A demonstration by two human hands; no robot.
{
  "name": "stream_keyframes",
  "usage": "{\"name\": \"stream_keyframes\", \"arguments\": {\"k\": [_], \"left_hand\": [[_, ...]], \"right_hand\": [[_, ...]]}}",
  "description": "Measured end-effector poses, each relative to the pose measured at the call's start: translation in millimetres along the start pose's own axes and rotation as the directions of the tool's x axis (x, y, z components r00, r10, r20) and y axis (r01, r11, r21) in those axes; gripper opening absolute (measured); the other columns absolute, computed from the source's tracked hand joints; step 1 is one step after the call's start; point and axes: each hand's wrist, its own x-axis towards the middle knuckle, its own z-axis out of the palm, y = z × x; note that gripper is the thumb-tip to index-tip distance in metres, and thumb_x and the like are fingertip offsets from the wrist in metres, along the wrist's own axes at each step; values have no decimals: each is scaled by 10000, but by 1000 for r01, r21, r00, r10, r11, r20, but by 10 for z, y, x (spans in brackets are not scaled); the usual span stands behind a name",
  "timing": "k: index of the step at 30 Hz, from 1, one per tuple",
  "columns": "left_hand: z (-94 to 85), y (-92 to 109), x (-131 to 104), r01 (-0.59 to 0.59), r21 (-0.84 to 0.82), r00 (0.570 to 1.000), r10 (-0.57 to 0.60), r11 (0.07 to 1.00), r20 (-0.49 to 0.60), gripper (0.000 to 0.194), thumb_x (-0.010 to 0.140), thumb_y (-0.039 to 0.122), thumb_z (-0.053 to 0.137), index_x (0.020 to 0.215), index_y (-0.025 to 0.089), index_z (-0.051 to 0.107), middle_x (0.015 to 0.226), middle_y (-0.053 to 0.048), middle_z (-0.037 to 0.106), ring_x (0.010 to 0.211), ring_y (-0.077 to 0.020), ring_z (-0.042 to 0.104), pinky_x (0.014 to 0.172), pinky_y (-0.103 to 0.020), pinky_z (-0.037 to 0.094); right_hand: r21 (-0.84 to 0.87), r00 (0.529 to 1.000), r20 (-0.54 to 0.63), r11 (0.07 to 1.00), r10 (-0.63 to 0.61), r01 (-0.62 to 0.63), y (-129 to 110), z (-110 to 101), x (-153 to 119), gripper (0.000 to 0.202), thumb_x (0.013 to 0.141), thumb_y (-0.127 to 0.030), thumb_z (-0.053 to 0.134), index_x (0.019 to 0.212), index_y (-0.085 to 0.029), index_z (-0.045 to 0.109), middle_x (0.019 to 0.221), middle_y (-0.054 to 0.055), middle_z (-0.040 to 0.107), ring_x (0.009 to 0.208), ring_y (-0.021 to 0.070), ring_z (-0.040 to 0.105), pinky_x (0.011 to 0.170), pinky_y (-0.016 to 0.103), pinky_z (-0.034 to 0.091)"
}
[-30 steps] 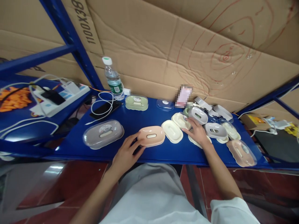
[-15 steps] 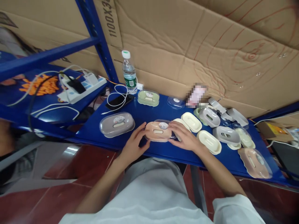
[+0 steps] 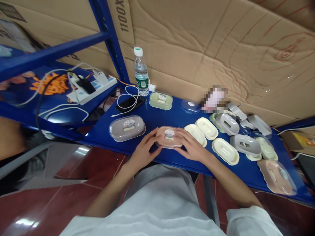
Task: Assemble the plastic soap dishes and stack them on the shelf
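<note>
Between my two hands is a pink soap box [image 3: 169, 143] under a clear lid with a round sticker, near the table's front edge. My left hand [image 3: 144, 150] grips its left end, thumb low at the front and fingers at the upper side. The right end is held by my right hand [image 3: 192, 146], with its fingers over the lid's edge. Left of them lies a lidded grey soap box [image 3: 126, 132]. Cream soap dish parts [image 3: 195, 135] lie just beyond my right hand, with another cream dish [image 3: 225, 151] to the right.
A lidded green soap box [image 3: 161, 104] and a loose clear lid [image 3: 190, 109] lie at the back, near a water bottle [image 3: 141, 73] and a phone [image 3: 123, 105]. Grey parts [image 3: 242, 144] and another pink box [image 3: 277, 183] crowd the right. A power strip [image 3: 98, 88] sits left.
The clear lid now sits more squarely over the pink box, its sticker shifted left and nearer the middle. My right fingers reach further over the lid. The view has shifted slightly.
</note>
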Motion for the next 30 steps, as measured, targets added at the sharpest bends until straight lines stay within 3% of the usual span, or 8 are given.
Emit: {"name": "stream_keyframes", "arguments": {"k": [5, 10, 14, 17, 21, 24, 26, 30], "left_hand": [[14, 21, 9, -13, 27, 1000, 14, 1000, -22, 437, 1042, 261, 673, 1470, 266, 584, 1638, -142, 537, 1487, -288, 589, 1206, -478, 560], [32, 37, 21, -61, 71, 983, 72, 996, -166, 470, 1013, 201, 701, 1463, 252, 577, 1638, -177, 472, 1484, -327, 575, 1162, -512, 593], [15, 37, 20, -70, 83, 968, 87, 994, -233, 444, 996, 157, 704, 1421, 242, 610, 1556, -167, 512, 1404, -315, 627, 1098, -481, 629], [-2, 46, 26, -72, 85, 973, 88, 994, -213, 424, 998, 147, 693, 1406, 237, 622, 1544, -165, 523, 1362, -297, 650, 1078, -455, 634], [-4, 55, 31, -56, 77, 983, 68, 995, -168, 407, 1006, 151, 684, 1398, 243, 623, 1483, -142, 587, 1298, -264, 681, 1072, -432, 627], [8, 53, 28, -51, 84, 991, 61, 995, -118, 396, 1012, 166, 680, 1395, 252, 630, 1453, -128, 621, 1260, -253, 693, 1057, -414, 627], [12, 52, 26, -52, 93, 995, 59, 994, -78, 402, 1014, 177, 674, 1405, 261, 635, 1453, -124, 632, 1259, -260, 691, 1056, -416, 624], [7, 55, 30, -108, 119, 994, 106, 987, 22, 462, 1020, 212, 661, 1469, 307, 614, 1514, -111, 628, 1328, -291, 665, 1118, -478, 589]], "right_hand": [[-121, 999, 40, 992, 23, -18, -28, 27, 35, 490, 1073, -445, 644, 1465, -157, 585, 1535, 224, 606, 1561, 364, 478, 1223, 612, 507], [-212, 995, 44, 974, 88, -76, 37, 117, 322, 505, 1089, -484, 590, 1457, -140, 625, 1528, 223, 626, 1541, 366, 498, 1243, 586, 475], [-275, 992, 69, 958, 102, -80, 114, 167, 671, 646, 1084, -476, 603, 1629, -153, 477, 1689, 209, 477, 1614, 361, 389, 1316, 623, 337], [-304, 992, 61, 949, 108, -85, 133, 52, 756, 712, 1101, -488, 561, 1696, -145, 370, 1759, 200, 370, 1641, 338, 337, 1349, 601, 254], [-321, 968, -31, 914, 250, -247, 184, -238, 533, 597, 1133, -489, 482, 1640, -175, 478, 1686, 186, 492, 1551, 336, 467, 1265, 549, 369], [-373, 907, -17, 838, 422, -397, 210, -369, 249, 483, 1143, -474, 459, 1410, -148, 696, 1343, 190, 753, 1219, 337, 702, 1094, 507, 482], [-409, 877, 32, 807, 479, -426, 175, -373, 87, 456, 1134, -466, 488, 1280, -128, 757, 1166, 195, 799, 1088, 339, 735, 1024, 500, 504], [-220, 949, 142, 944, 282, -247, 4, -302, -33, 376, 1127, -392, 535, 1404, -201, 704, 1387, 168, 744, 1308, 305, 679, 1081, 468, 512]]}}
